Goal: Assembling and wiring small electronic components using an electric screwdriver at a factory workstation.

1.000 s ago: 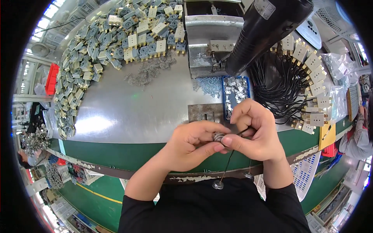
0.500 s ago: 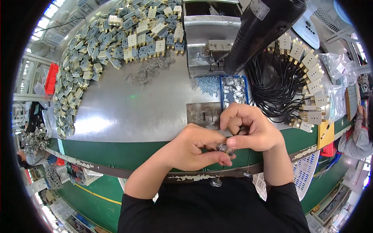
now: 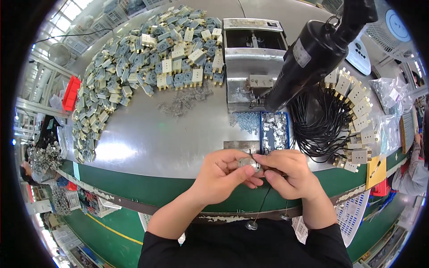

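While two bare hands meet on the near side of the blue tray (image 3: 288, 129), a round metal disc (image 3: 249, 164) sits between them, pinched by the thumb and curled fingers of the left hand (image 3: 221, 176). The right hand (image 3: 288, 174) is half closed at the disc's edge; I can't tell whether it grips anything. A black cord (image 3: 267, 193) runs down below it, and two more discs (image 3: 251, 225) hang nearer the person, farther from the tray. Just left of the tray lie small screws (image 3: 247, 121); farther left, springs (image 3: 183, 102) and heaped grey-and-cream blocks (image 3: 156, 60). Black cables (image 3: 315, 131) spread to the tray's right, and a dark cylindrical tool (image 3: 306, 60) leans beyond it.
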Motion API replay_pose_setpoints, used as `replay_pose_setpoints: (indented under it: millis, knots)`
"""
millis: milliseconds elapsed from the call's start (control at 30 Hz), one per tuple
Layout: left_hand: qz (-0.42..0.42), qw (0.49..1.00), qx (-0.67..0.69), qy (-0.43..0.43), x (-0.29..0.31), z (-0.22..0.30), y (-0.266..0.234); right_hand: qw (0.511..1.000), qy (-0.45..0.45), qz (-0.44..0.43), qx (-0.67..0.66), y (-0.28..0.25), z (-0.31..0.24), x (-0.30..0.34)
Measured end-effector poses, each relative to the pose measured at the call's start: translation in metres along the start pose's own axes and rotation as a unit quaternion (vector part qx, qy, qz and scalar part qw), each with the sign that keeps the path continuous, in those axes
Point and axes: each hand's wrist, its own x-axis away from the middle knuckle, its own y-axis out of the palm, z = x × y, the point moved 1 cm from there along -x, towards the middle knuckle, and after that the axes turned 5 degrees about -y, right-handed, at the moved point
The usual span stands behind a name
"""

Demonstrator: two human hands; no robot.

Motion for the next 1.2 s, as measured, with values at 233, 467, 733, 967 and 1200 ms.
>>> replay_pose_setpoints:
  millis: [233, 467, 733, 967, 1200]
  knots:
    - [0.119, 0.784, -0.534, 0.293, 0.001, 0.011, 0.012, 0.995, 0.085, 0.018, -0.046, 0.002, -0.002, 0.004]
    - [0.008, 0.985, -0.113, 0.129, -0.006, -0.003, 0.006, 0.994, 0.02, 0.045, -0.101, 0.001, 0.011, 0.009]
    - [0.046, 0.979, -0.156, 0.124, 0.011, 0.014, -0.015, 0.987, 0.109, 0.05, 0.103, 0.004, 0.008, -0.002]
    - [0.395, 0.719, -0.508, 0.261, 0.074, 0.078, -0.1, 0.959, 0.141, 0.058, 0.238, -0.005, 0.012, 0.008]
    - [0.688, 0.395, -0.587, 0.159, 0.18, 0.109, -0.233, 0.948, 0.194, -0.004, 0.254, 0.004, 0.014, -0.004]
